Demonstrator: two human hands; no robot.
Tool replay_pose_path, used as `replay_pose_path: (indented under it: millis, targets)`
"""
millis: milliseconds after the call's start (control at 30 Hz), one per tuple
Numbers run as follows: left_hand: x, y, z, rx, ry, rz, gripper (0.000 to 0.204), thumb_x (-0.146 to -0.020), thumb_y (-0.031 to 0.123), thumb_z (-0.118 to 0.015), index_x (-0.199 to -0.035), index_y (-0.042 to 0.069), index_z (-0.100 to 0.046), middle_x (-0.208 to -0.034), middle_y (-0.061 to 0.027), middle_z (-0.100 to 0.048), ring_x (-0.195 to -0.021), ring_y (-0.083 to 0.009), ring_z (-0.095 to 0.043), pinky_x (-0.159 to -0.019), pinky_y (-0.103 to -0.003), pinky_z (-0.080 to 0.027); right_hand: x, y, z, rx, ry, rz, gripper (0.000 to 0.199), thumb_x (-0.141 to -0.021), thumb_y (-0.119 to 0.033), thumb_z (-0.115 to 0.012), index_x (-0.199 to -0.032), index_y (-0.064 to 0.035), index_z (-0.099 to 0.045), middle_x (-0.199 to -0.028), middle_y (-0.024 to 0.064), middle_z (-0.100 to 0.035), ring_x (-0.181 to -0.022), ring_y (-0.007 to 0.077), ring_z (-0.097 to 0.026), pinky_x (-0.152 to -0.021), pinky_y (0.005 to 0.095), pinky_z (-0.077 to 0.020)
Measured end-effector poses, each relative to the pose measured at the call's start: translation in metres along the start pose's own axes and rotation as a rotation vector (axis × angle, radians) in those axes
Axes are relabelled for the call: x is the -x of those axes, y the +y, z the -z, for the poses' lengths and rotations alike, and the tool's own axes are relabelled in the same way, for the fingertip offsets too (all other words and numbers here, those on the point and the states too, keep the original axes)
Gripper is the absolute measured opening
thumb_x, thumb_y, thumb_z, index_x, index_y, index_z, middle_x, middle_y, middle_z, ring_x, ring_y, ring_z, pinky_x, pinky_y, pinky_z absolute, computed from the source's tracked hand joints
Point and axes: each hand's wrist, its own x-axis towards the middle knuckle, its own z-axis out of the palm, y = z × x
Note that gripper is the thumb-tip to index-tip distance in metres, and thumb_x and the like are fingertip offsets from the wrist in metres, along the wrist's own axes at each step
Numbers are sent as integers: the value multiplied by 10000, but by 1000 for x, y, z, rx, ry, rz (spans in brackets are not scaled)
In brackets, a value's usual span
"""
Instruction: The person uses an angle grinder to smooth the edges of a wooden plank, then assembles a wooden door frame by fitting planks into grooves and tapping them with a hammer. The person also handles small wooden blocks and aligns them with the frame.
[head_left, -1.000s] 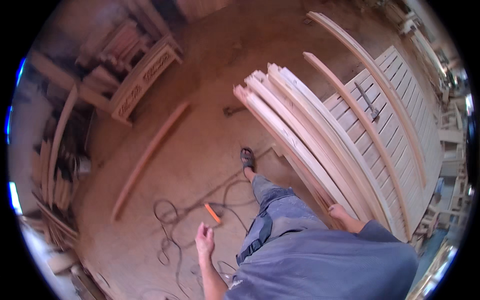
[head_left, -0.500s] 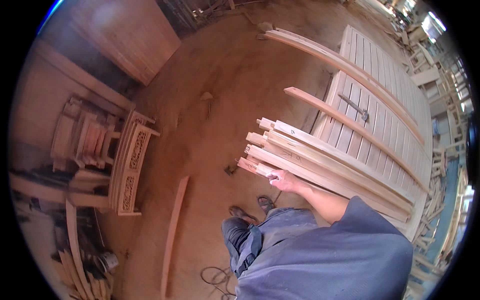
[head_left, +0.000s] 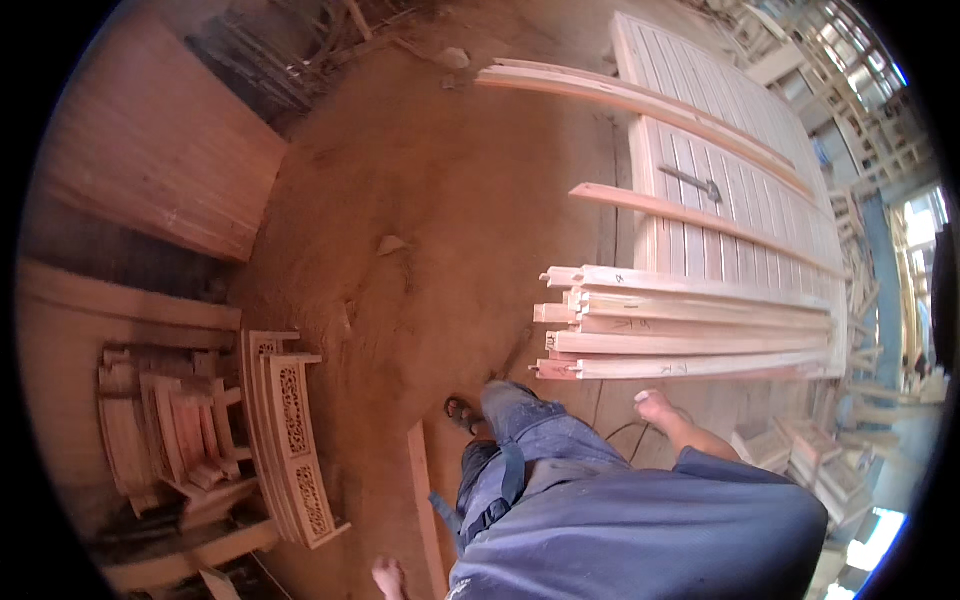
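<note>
My right hand [head_left: 655, 408] hangs apart from the stacked timber, just on its near side, loosely open. White material covers one of its fingertips; what it is I cannot make out. At the lower edge my left hand [head_left: 388, 577] shows in part, its fingers loose and nothing seen in them, close to a long board [head_left: 424, 500] on the floor. Several pale wooden rails [head_left: 690, 343] with tenoned ends lie side by side across a slatted wooden panel [head_left: 735, 245]. A hammer [head_left: 692, 182] rests on that panel, between a single rail [head_left: 700, 222] and a longer pair [head_left: 640, 95].
Carved openwork wooden pieces [head_left: 297, 440] stand at the left beside a pile of short timber [head_left: 180, 425]. A large wooden sheet [head_left: 160, 150] is at the far left. Stacked frames [head_left: 800, 445] lie on the right, and a cable [head_left: 632, 432] runs over the floor.
My right hand has left the rail ends and moved to the right, away from the stack. My left hand has come into view at the bottom. My body and view have turned.
</note>
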Motion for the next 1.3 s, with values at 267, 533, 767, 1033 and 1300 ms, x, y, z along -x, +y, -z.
replay_pose_path:
  millis: [267, 533, 767, 1033, 1300]
  targets:
    - [-190, 474, -1, 131, 12, -596, 380, -978, 108, -549, -1314, -71, -555, -1072, -129, -679, -1024, -209, -654, -885, -333, -524, 22, -109, -28, -190, -109, 96, 218, -834, -173, -612, -998, -60, -702, -965, 224, -695, -897, 372, -677, -781, 444, -524]
    - [-302, 583, -109, 121, -598, -561, 366, -1061, 277, -428, -1305, 45, -572, -1086, -73, -649, -985, -214, -601, -887, -345, -506, -103, -173, -37, -243, 469, 11, 256, -782, -182, -659, -1001, -62, -712, -970, 226, -693, -954, 392, -677, -823, 463, -540]
    - [-293, 647, -79, -466, -545, -347, 308, -1011, 273, -485, -1132, 31, -634, -1047, -100, -662, -967, -249, -618, -858, -361, -511, -186, -261, 66, -649, 286, -29, 314, -846, -194, -648, -1104, -25, -705, -982, 194, -726, -916, 293, -716, -804, 390, -550]
    - [-328, 885, -131, -890, -565, -908, 252, -923, 219, -600, -1020, -1, -673, -1028, -151, -685, -991, -277, -644, -865, -365, -507, -254, -305, 141, -943, 325, -281, 335, -837, -178, -662, -1125, -9, -690, -1031, 183, -724, -952, 276, -700, -844, 383, -539]
    - [-310, 1147, -257, -875, -402, -998, 283, -905, 278, -593, -977, 17, -676, -965, -203, -670, -929, -368, -650, -805, -423, -503, -290, -297, 82, -1156, 210, -740, 141, -768, -136, -692, -843, -19, -669, -867, 166, -706, -839, 242, -701, -677, 399, -563]
